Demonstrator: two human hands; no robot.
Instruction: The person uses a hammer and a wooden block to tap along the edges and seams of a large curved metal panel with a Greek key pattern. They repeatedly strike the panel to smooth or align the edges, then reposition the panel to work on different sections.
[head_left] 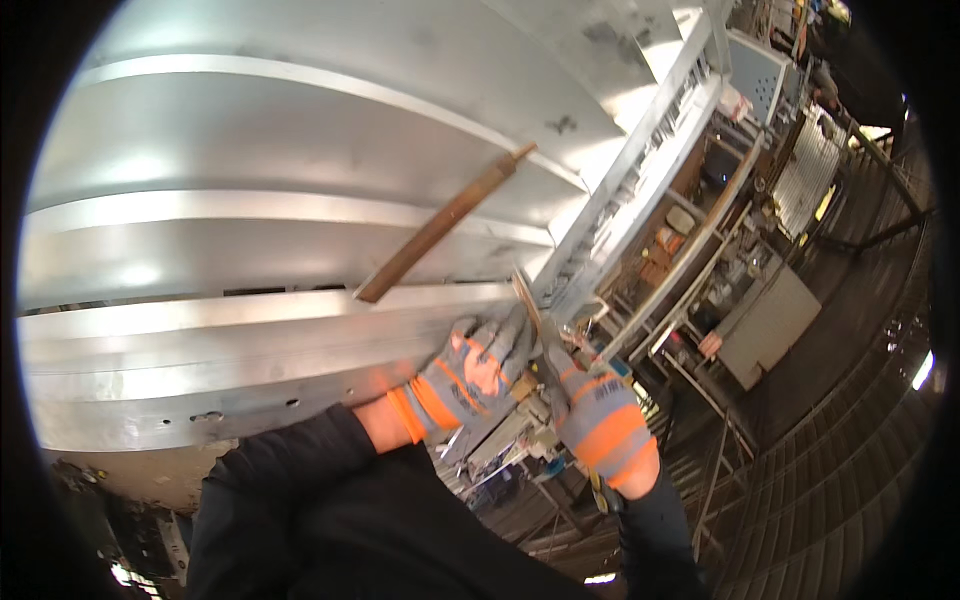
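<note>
Both my hands wear grey and orange work gloves. My left hand (472, 372) lies at the right end of a long silvery metal beam (250, 345), its slightly bent fingers apart and resting near the edge. My right hand (598, 412) is closed around the lower part of a thin, flat metal strip (527, 298), which points up past the beam's corner. The strip's lower end is hidden in the glove. Farther up, a rusty brown flat bar with a narrowed tip (440, 232) lies slantwise across the ribbed metal panel (300, 130).
A silvery frame rail (630, 165) runs along the panel's right side. Beyond it stands a wooden-edged shelf (690, 240) with assorted items, and a pale board (768, 325). Slots and holes mark the beam's near face. Corrugated sheeting (830, 480) spreads at the lower right.
</note>
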